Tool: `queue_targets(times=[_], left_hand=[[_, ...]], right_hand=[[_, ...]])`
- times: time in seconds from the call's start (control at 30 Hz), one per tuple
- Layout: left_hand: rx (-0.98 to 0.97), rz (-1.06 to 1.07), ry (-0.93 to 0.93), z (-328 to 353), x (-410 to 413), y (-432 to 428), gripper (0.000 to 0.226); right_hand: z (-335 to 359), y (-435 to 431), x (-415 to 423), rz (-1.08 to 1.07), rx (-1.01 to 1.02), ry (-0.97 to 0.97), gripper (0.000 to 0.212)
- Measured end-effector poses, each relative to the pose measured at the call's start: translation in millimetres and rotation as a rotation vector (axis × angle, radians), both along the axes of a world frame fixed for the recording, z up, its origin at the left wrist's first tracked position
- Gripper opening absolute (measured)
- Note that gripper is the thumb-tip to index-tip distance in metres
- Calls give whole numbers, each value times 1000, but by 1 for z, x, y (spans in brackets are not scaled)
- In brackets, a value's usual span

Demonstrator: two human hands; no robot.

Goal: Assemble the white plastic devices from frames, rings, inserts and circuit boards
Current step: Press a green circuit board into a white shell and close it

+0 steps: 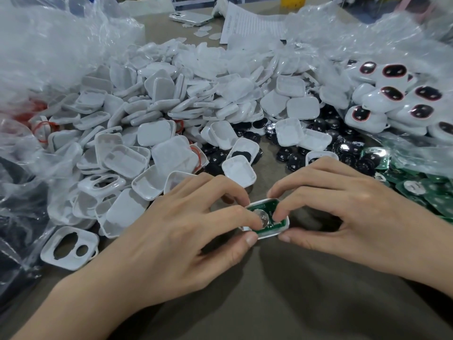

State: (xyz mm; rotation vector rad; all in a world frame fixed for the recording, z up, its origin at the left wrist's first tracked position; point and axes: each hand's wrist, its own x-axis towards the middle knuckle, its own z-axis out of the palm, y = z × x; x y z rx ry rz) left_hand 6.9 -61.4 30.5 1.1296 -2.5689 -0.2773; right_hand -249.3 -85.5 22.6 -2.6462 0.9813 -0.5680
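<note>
A white plastic frame [284, 229] lies on the table at centre, with a green circuit board [261, 207] carrying a silver coin cell [263, 217] seated in it. My left hand [186, 231] holds the frame's left end, thumb at the near edge and fingertips on the board. My right hand [343, 204] holds the right end, thumb at the near edge and fingertips pressing on the board. A large heap of white covers [157, 133] fills the left and middle. Black inserts [326, 141] lie behind my hands. Loose green boards [421, 190] lie at the right.
Assembled white devices with dark, red-rimmed windows [397, 94] pile up at the back right under clear plastic bags [367, 33]. A white frame with two holes [69, 249] lies at the near left. A phone [188, 18] and a paper sheet [250, 25] lie at the back.
</note>
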Motion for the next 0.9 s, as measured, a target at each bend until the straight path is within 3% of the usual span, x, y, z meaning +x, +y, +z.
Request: queue_targets(times=[0.9], left_hand=[[-14,-116,-27,-5,-8,4,28]], right_hand=[[-1,1,-1,-38,73,-12,31]])
